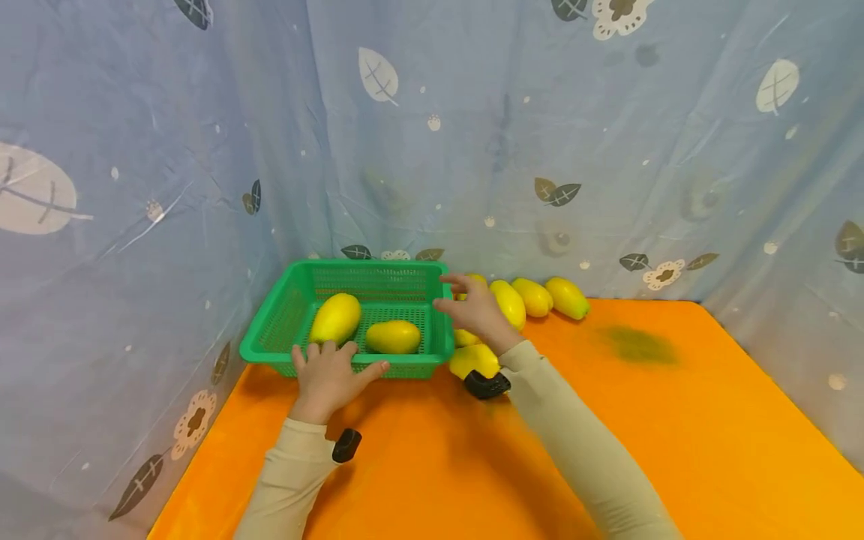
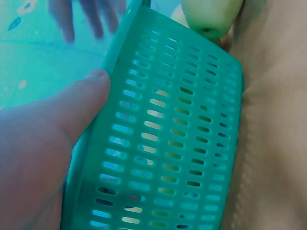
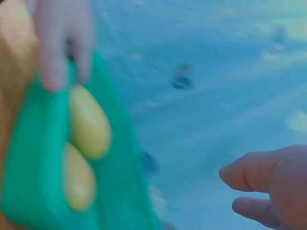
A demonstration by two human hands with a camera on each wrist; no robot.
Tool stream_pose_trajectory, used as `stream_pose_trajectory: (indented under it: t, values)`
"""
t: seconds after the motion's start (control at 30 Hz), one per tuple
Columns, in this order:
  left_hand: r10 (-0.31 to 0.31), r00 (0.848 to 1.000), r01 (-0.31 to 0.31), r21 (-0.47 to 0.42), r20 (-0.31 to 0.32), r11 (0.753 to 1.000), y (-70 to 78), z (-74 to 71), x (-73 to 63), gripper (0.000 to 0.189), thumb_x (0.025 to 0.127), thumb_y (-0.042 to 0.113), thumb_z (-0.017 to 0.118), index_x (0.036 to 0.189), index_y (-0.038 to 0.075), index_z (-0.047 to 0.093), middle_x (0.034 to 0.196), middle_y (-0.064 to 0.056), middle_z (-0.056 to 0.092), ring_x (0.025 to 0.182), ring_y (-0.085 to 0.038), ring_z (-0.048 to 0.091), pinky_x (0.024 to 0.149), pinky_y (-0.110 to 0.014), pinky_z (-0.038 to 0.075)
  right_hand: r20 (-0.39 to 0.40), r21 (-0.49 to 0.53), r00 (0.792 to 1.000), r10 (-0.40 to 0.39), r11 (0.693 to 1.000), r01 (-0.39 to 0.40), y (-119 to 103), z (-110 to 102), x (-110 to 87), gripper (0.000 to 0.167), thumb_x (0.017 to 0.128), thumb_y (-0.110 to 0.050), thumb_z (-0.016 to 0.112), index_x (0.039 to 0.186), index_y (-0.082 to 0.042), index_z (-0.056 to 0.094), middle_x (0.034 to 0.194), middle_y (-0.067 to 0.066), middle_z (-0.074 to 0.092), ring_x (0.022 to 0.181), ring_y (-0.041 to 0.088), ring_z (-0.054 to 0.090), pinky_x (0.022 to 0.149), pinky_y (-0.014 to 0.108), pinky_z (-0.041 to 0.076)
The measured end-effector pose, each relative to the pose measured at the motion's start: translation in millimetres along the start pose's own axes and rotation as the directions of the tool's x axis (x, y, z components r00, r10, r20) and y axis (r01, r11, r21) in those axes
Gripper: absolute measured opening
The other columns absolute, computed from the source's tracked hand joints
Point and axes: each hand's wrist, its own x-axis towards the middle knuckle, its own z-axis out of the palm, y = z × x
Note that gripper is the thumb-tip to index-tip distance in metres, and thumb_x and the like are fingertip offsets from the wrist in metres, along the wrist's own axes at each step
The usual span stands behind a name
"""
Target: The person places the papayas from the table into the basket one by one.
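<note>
A green plastic basket with slotted walls holds two yellow oblong fruits, the left one tilted and the right one lying flat. My left hand grips the near rim, fingers over the edge and thumb along the outside, as the left wrist view also shows on the basket wall. Beside the right end of the basket hovers my right hand, its fingers spread and holding nothing. In the right wrist view, thumb and finger of that right hand are apart.
More yellow fruits lie right of the basket, several in a group partly hidden by my right hand, including a near one and a far right one. An orange tabletop lies beneath. A patterned blue curtain hangs behind.
</note>
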Motion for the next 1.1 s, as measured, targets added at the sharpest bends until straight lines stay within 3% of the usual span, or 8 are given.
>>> stream_pose_trajectory:
  t: [0.03,0.2,0.37,0.47,0.67,0.93,1.1]
  values:
    - [0.002,1.000,-0.002,-0.005,0.001,1.000,-0.2,-0.1,0.2,0.079,0.090,0.072,0.059,0.136,0.007,0.063,0.126,-0.025,0.061,0.121,-0.053,0.045,0.114,-0.077,0.007,-0.016,0.023,1.000,0.003,1.000,-0.003,1,-15,-2.3,0.056,0.100,-0.024,0.065,0.153,-0.016,0.047,0.157,0.020,0.043,0.123,0.039,0.063,0.090,0.044,0.060]
    - [0.004,1.000,-0.004,0.008,0.008,1.000,-3.2,-4.6,0.8,0.082,0.091,0.073,0.057,0.139,0.007,0.061,0.126,-0.027,0.060,0.118,-0.054,0.044,0.113,-0.078,0.007,-0.079,0.137,0.996,0.051,0.990,-0.040,22,-78,-12.8,0.060,0.102,-0.024,0.061,0.158,-0.015,0.039,0.159,0.022,0.039,0.136,0.043,0.053,0.103,0.053,0.055]
    - [0.002,1.000,-0.002,0.029,0.008,1.000,-5.0,-6.3,2.7,0.084,0.090,0.075,0.055,0.140,0.008,0.061,0.125,-0.027,0.059,0.119,-0.054,0.044,0.113,-0.078,0.007,-0.103,0.221,0.987,0.122,0.970,-0.097,58,-104,-22.9,0.065,0.104,-0.028,0.057,0.161,-0.014,0.031,0.160,0.024,0.038,0.139,0.043,0.048,0.093,0.038,0.061]
    - [-0.003,1.000,0.002,0.029,0.011,1.000,-4.4,-4.3,2.1,0.084,0.090,0.076,0.056,0.140,0.009,0.061,0.125,-0.026,0.058,0.121,-0.054,0.043,0.114,-0.078,0.006,-0.097,0.264,0.982,0.162,0.956,-0.132,84,-104,-30.2,0.066,0.105,-0.031,0.055,0.163,-0.014,0.027,0.160,0.024,0.036,0.135,0.040,0.050,0.089,0.033,0.061]
    - [-0.002,1.000,0.002,0.008,0.004,1.000,-0.5,3.2,0.0,0.081,0.089,0.075,0.057,0.136,0.009,0.064,0.126,-0.024,0.059,0.121,-0.053,0.044,0.114,-0.078,0.006,-0.063,0.345,0.967,0.246,0.915,-0.210,124,-91,-40.8,0.067,0.107,-0.032,0.053,0.164,-0.013,0.023,0.164,0.023,0.030,0.142,0.045,0.045,0.105,0.049,0.054]
    - [0.001,1.000,-0.001,0.001,-0.003,1.000,-0.2,2.1,0.2,0.080,0.090,0.074,0.058,0.135,0.007,0.064,0.123,-0.025,0.059,0.119,-0.054,0.044,0.113,-0.079,0.007,-0.069,0.361,0.967,0.246,0.910,-0.205,132,-84,-33.8,0.064,0.107,-0.029,0.052,0.162,-0.010,0.026,0.162,0.022,0.032,0.140,0.046,0.046,0.107,0.051,0.052]
    - [-0.001,1.000,0.001,0.007,0.003,1.000,-1.2,0.5,1.2,0.080,0.090,0.073,0.057,0.135,0.007,0.064,0.126,-0.026,0.059,0.122,-0.055,0.043,0.114,-0.079,0.006,-0.005,0.333,0.971,0.239,0.916,-0.224,139,-72,-27.4,0.062,0.107,-0.029,0.054,0.161,-0.012,0.030,0.159,0.023,0.036,0.136,0.043,0.051,0.094,0.040,0.058]
